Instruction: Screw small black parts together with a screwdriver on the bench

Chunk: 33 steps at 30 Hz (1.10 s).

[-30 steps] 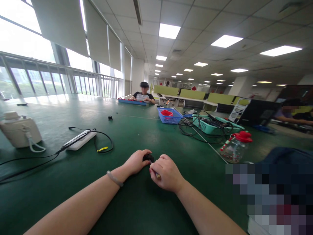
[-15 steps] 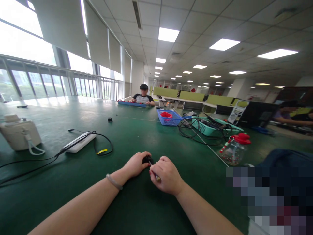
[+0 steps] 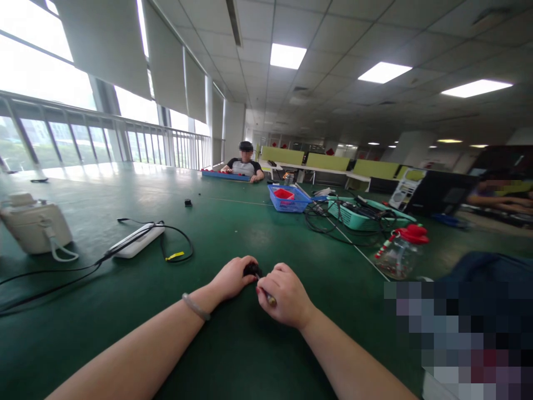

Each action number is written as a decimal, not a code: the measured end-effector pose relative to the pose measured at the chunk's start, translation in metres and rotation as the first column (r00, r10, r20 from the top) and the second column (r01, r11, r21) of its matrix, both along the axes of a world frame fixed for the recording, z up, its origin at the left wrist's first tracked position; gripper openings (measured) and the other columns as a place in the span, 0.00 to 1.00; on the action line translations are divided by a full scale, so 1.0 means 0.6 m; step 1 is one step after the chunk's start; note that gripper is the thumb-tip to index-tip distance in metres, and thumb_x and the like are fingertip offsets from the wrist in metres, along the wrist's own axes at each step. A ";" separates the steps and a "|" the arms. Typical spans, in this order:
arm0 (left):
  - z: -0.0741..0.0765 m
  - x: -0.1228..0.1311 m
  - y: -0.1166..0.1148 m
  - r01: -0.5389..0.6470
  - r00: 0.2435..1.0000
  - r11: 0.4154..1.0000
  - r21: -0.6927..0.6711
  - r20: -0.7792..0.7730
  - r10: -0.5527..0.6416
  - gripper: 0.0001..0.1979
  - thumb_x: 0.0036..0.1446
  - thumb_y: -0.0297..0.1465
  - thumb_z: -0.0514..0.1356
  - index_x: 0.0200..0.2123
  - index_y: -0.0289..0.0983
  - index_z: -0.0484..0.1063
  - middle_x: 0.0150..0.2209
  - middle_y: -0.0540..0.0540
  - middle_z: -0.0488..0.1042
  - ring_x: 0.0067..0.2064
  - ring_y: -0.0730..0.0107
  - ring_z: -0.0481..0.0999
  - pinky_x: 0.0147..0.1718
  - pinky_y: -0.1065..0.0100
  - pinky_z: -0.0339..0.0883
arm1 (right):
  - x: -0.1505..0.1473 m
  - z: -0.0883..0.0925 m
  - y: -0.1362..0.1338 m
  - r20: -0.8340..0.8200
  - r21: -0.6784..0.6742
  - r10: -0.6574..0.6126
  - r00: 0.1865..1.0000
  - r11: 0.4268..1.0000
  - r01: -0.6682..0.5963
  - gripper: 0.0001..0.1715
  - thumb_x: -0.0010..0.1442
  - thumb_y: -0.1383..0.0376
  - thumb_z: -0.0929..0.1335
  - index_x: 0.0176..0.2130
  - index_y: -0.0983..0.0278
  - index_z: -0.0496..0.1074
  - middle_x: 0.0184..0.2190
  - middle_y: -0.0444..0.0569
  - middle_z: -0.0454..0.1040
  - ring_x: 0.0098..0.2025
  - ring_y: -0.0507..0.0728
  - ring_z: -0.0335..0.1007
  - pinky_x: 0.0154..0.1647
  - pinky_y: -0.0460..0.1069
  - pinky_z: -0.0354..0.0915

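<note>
My left hand (image 3: 234,278) is closed around a small black part (image 3: 251,269) on the green table, its fingers curled over the far side. My right hand (image 3: 286,294) grips a small screwdriver (image 3: 271,300), whose yellowish handle end sticks out below the fist. The thin metal shaft points at the black part, and the tip is too small to tell whether it touches. Most of the handle is hidden by my fingers. A grey bangle (image 3: 195,307) circles my left wrist.
A white power strip (image 3: 139,242) with black cables and a cream bottle (image 3: 37,225) stand left. Ahead sit a blue basket (image 3: 290,206) and a teal basket (image 3: 353,218) of cables. A red-lidded jar (image 3: 400,256) is right. A person (image 3: 245,164) sits across the table.
Both hands keep their grip and almost the same place. The view has shifted very slightly; the person across the table has moved a hand a little.
</note>
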<state>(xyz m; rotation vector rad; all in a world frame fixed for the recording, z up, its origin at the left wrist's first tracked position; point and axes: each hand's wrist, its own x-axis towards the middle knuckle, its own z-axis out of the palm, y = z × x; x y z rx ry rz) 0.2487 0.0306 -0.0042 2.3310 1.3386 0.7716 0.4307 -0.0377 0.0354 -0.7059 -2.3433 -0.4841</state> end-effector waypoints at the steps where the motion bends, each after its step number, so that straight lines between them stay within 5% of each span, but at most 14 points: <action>1: 0.000 0.000 0.000 0.001 1.000 1.000 0.000 0.000 -0.001 0.17 0.52 0.31 0.61 0.47 0.42 0.70 0.43 0.46 0.76 0.46 0.62 0.74 0.48 0.63 0.65 | 0.000 0.000 0.000 -0.003 0.003 0.001 1.000 1.000 -0.001 0.10 0.60 0.67 0.62 0.29 0.63 0.68 0.22 0.44 0.68 0.25 0.52 0.58 0.37 0.51 0.56; 13: 0.010 0.003 -0.007 -0.024 1.000 0.999 -0.030 -0.013 0.024 0.19 0.52 0.32 0.62 0.48 0.42 0.70 0.43 0.46 0.75 0.46 0.60 0.74 0.48 0.62 0.66 | 0.007 -0.004 0.005 -0.054 -0.048 0.000 0.999 0.999 -0.003 0.08 0.60 0.68 0.62 0.30 0.63 0.68 0.23 0.45 0.69 0.26 0.53 0.59 0.38 0.51 0.57; 18: 0.010 0.001 -0.006 -0.018 1.000 1.000 -0.015 -0.022 0.017 0.18 0.52 0.34 0.62 0.48 0.42 0.70 0.42 0.46 0.75 0.45 0.60 0.74 0.47 0.62 0.66 | 0.014 -0.007 0.012 -0.261 -0.172 -0.048 0.964 0.985 0.002 0.09 0.60 0.68 0.62 0.29 0.62 0.68 0.25 0.45 0.71 0.28 0.53 0.62 0.37 0.51 0.59; 22: 0.011 0.000 -0.006 -0.007 1.000 1.000 -0.014 -0.020 0.006 0.18 0.52 0.35 0.62 0.48 0.42 0.70 0.41 0.46 0.76 0.45 0.60 0.74 0.46 0.62 0.66 | 0.027 -0.014 0.024 -0.520 -0.387 -0.196 0.831 0.922 -0.024 0.12 0.63 0.64 0.61 0.28 0.62 0.68 0.24 0.45 0.69 0.28 0.54 0.64 0.31 0.48 0.59; 26: 0.015 0.001 -0.008 -0.021 0.999 0.999 -0.039 -0.040 0.020 0.18 0.52 0.35 0.62 0.48 0.43 0.70 0.42 0.46 0.75 0.45 0.60 0.74 0.47 0.61 0.66 | 0.037 -0.026 0.045 -0.725 -0.570 -0.330 0.604 0.781 -0.257 0.17 0.63 0.57 0.62 0.27 0.62 0.67 0.17 0.40 0.62 0.20 0.51 0.57 0.22 0.46 0.56; 29: 0.017 0.002 -0.010 -0.020 0.999 0.999 -0.044 -0.042 0.018 0.18 0.52 0.34 0.62 0.48 0.42 0.70 0.43 0.46 0.75 0.46 0.59 0.73 0.48 0.61 0.65 | 0.042 -0.037 0.062 -0.796 -0.594 -0.419 0.436 0.681 -0.429 0.18 0.60 0.54 0.65 0.25 0.63 0.66 0.15 0.39 0.61 0.17 0.49 0.56 0.19 0.45 0.55; 33: 0.016 0.001 -0.010 -0.015 0.999 0.999 -0.037 -0.039 0.014 0.18 0.53 0.35 0.62 0.48 0.43 0.70 0.43 0.46 0.75 0.46 0.59 0.73 0.48 0.61 0.65 | 0.046 -0.046 0.075 -0.814 -0.581 -0.456 0.360 0.661 -0.475 0.18 0.58 0.53 0.66 0.25 0.63 0.67 0.15 0.38 0.61 0.17 0.49 0.56 0.17 0.45 0.54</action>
